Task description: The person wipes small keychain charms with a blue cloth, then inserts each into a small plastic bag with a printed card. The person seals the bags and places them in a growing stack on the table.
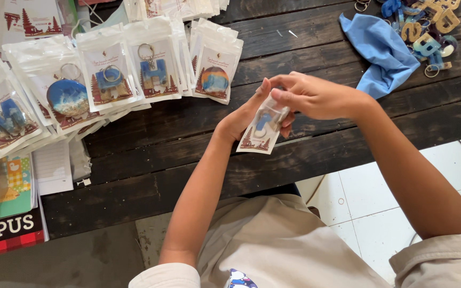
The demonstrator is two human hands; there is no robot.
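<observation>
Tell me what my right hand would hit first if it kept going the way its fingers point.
Probably the packaged keychains: the right hand points left across the small pouch it holds, though height above the table is unclear.

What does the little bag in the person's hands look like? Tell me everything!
The little bag is a small clear plastic pouch with a white card inside. Dark red tree shapes run along the card's bottom edge. A small blue and white piece shows through the plastic. The pouch is tilted, held above the dark wooden table. The left hand holds it from behind, and the right hand pinches its top edge, hiding that end.
</observation>
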